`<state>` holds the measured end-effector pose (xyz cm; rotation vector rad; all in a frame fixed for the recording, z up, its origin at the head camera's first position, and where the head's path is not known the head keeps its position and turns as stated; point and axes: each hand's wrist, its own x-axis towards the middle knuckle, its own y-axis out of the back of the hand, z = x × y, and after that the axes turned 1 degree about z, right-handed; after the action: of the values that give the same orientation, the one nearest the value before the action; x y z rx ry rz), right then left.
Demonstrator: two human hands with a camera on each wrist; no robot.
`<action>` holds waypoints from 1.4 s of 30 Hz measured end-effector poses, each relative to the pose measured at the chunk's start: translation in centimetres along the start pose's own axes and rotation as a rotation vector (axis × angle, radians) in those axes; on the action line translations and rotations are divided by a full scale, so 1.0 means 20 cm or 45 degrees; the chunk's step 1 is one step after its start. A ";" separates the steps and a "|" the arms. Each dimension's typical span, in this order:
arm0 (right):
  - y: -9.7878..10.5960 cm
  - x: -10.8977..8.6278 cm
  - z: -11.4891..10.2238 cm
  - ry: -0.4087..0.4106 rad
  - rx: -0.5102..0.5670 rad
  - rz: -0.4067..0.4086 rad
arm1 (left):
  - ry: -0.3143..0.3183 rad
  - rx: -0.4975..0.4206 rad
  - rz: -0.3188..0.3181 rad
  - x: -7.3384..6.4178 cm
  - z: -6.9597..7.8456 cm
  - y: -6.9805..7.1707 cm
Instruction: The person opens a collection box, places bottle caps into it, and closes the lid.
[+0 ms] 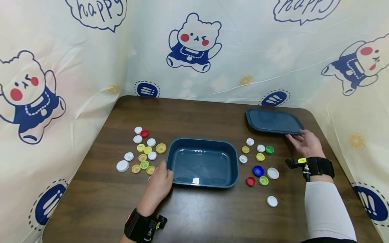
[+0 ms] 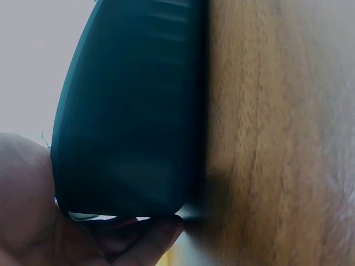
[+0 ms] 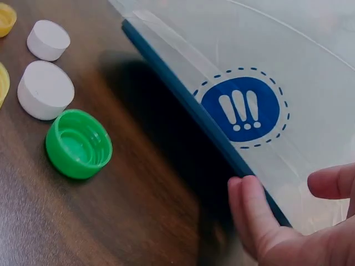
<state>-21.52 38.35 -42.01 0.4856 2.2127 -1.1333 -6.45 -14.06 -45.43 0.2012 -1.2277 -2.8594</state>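
Head view: my right hand (image 1: 306, 145) grasps the near right corner of the flat blue tray (image 1: 273, 120), which lies toward its ten o'clock. My left hand (image 1: 161, 182) grasps the nearer deep blue bin (image 1: 202, 165) toward two. From the bin, I see the tray apart at two o'clock, both long axes roughly nine-to-three.

Curtained-off nook, kind of room beyond hard to tell: brown wood-grain table (image 1: 200, 212), pale curtain (image 1: 249, 44) on three sides, printed with cartoon bears (image 1: 194, 44), word "happy" (image 1: 98, 9).
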 end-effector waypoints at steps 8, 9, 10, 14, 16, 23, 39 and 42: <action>0.01 0.01 0.01 0.071 -0.178 -0.002 | 0.002 -0.003 -0.015 0.01 0.01 -0.01; 0.01 0.01 0.01 0.087 -0.243 0.010 | 0.006 -0.003 -0.015 0.01 0.01 -0.01; 0.01 0.01 0.01 0.111 -0.338 0.030 | 0.010 -0.001 -0.017 0.01 0.01 -0.01; -0.01 -0.01 0.04 0.266 -0.870 0.129 | 0.012 0.011 -0.012 0.01 0.02 -0.01; -0.03 -0.02 0.06 0.350 -1.132 0.162 | 0.013 0.015 -0.010 0.01 0.02 0.00; -0.19 -0.05 0.17 0.644 -2.056 -0.081 | 0.025 0.023 -0.012 0.01 0.02 0.00; -0.36 -0.02 0.48 0.924 -2.903 -0.778 | 0.014 0.002 0.001 0.00 0.00 -0.01; -0.36 0.00 0.50 0.921 -2.898 -0.809 | 0.008 0.003 0.005 0.00 0.00 -0.01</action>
<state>-22.09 26.05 -42.35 -0.9412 2.5525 1.8582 -6.48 -13.88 -45.50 0.2071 -1.2292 -2.8523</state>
